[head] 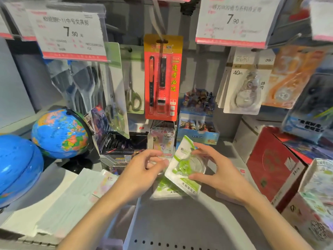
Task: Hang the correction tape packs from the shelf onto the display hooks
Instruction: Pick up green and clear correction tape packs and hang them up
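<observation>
Right hand point(219, 168): thumb and fingers point(201, 147) pinch the edges of a green-and-white correction tape pack point(185, 166), which is lifted and tilted just above the shelf point(180, 222). Left hand point(142, 168): fingers loosely curled, tips close to the pack's left edge; whether they touch it cannot be told. A second green pack point(164, 186) lies flat on the shelf beneath the raised one. Above hang a red pen card point(163, 78), scissors point(133, 94) and, at upper right, white tape packs point(241, 83) on their hook (the rod itself is largely hidden behind a price label point(234, 22)). Step in hand, as judged: pick-up of one pack. The next move probably calls for turning the pack upright, finding its hang hole, and threading it onto a free hook above
</observation>
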`<action>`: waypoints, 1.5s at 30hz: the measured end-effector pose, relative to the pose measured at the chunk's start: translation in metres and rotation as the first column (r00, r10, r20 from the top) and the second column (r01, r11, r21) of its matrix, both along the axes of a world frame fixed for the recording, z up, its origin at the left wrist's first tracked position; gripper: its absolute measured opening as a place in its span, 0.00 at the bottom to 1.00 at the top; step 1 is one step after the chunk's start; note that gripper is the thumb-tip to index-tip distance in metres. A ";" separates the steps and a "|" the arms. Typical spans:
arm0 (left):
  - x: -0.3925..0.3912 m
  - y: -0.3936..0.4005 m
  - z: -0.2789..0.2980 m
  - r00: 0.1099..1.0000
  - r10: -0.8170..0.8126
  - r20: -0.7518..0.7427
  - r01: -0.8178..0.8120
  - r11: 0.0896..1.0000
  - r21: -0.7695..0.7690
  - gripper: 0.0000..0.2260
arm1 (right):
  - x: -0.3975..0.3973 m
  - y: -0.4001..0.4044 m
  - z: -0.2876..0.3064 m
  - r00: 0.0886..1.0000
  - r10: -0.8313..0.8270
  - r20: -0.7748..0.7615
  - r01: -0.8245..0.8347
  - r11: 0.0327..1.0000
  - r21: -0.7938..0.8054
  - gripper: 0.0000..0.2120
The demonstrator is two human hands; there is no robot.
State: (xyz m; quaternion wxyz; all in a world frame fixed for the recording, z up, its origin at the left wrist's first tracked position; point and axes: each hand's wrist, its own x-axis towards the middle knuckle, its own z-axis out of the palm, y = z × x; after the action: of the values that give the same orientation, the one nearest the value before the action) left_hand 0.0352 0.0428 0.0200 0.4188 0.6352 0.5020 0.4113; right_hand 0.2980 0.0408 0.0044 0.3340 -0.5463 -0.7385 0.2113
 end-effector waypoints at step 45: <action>-0.064 0.009 -0.007 0.963 0.053 0.263 -0.093 0.986 0.140 0.17 | -0.095 0.033 -0.036 0.914 -0.272 0.303 0.364 0.877 -0.312 0.40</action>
State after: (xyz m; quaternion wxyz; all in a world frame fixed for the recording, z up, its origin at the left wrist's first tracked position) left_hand -0.0293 0.0520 0.0127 0.4159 0.5870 0.4335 0.5427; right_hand 0.2027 0.0740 -0.0319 0.1625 -0.7352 -0.6221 0.2148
